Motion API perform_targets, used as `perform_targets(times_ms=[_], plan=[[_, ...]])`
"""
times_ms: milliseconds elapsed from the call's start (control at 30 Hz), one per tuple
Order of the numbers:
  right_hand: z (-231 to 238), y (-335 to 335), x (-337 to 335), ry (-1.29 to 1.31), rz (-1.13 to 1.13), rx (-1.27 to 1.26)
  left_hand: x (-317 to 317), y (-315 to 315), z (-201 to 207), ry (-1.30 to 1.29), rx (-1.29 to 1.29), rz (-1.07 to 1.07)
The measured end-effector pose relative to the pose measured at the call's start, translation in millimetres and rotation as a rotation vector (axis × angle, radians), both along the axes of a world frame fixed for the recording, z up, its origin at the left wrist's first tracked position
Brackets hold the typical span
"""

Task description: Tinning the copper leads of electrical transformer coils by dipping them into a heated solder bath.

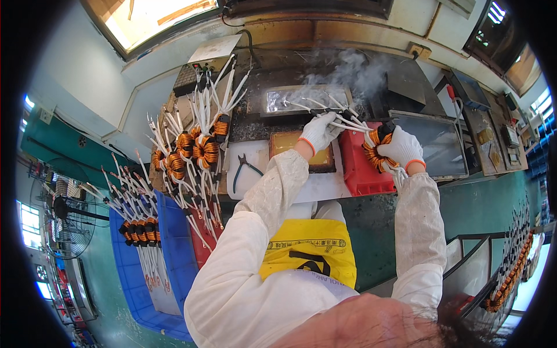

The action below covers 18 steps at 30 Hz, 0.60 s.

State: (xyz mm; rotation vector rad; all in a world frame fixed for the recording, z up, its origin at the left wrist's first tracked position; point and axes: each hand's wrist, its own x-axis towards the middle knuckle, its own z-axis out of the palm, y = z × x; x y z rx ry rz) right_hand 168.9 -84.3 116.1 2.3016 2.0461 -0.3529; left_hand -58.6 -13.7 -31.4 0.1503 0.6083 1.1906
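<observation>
"Two hands are engaged: your left hand is closed around white leads, your right hand around their copper-wound coil, held above the red bin. Hazard?"

"Your lead ends lie over the shiny trough, near smoke. Should your left grip slip, they could drop and splash hot contents, if hot; your glove's closeness suggests burn risk."

"Writing?"

"Your yellow lap cloth bears dark characters and one bold black mark. Elsewhere, nothing legible."
</observation>
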Motion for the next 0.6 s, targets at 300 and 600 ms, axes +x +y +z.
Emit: perform_targets(times_ms=[300,600], plan=[[-15.2,-33.1,23.4,0.136,-0.005,0.060,8.7,-16.8,28.3,0.056,0.074,-0.031],[-47.4,-72.1,18.0,0.329,-0.164,0.346,19.5,-30.4,49.5,-0.016,0.237,-0.047]])
